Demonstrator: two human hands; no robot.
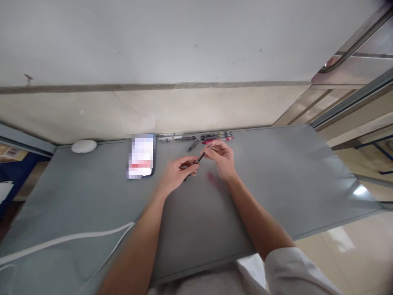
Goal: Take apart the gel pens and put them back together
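Over the middle of the grey table, a slim black pen (201,157) slants between my two hands. My left hand (179,172) is closed round its lower part, and the tip pokes out below the fingers. At the upper end, my right hand (223,157) pinches the pen between thumb and fingers; what exactly lies in that pinch is too small to make out. Just beyond my hands lies a dark pen piece (193,144). Behind it, along the wall, are white pen parts (170,137), several dark pens (216,134) and a pink-red pen (225,139).
A phone with a lit, blurred screen (140,157) lies left of my hands. Farther left, a white rounded case (84,146) sits by the wall. A white cable (76,236) crosses the table's left front. The tiled wall (196,106) borders the back edge.
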